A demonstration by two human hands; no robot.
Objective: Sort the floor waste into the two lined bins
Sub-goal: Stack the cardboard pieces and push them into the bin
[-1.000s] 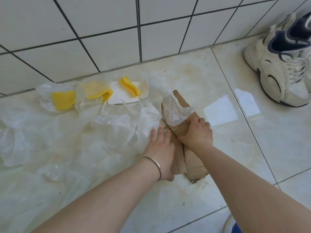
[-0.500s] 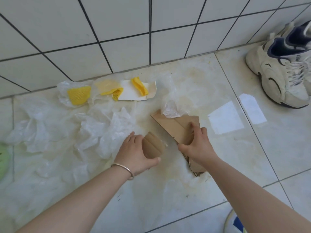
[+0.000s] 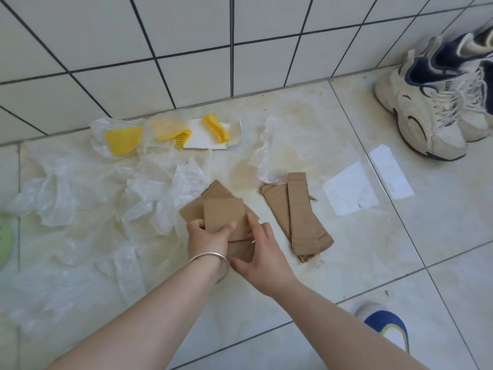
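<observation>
- Cardboard pieces [image 3: 223,217] are up off the floor in a small stack, held just above the tiles in the middle of the floor, and this looks like the gathering step for the cardboard waste.
- The left hand [image 3: 206,237] grips the stack from its near-left corner, thumb curled over the top sheet and fingers under it.
- The right hand [image 3: 262,252] is on the stack's right edge and lower sheet, fingers bent round it, squaring the sheets together.
- A second lot of cardboard strips [image 3: 298,214] lies flat on the floor just right of both hands, apart from the held stack, with a crumpled clear plastic bag [image 3: 272,156] touching its far end.
- More thin plastic film [image 3: 106,198] spreads over the left side of the floor, and yellow foam netting [image 3: 123,140] sits at the far edge against the wall tiles.
- Two white paper sheets [image 3: 349,192] lie toward the right side of the floor, near a pair of sneakers [image 3: 437,108].
- Neither lined bin is in view, so I cannot tell where the load has to go.
- Next move, by my reading: one hand takes the stack alone while the other reaches right for the strips, sliding them clear of the plastic so the kinds stay separate.
</observation>
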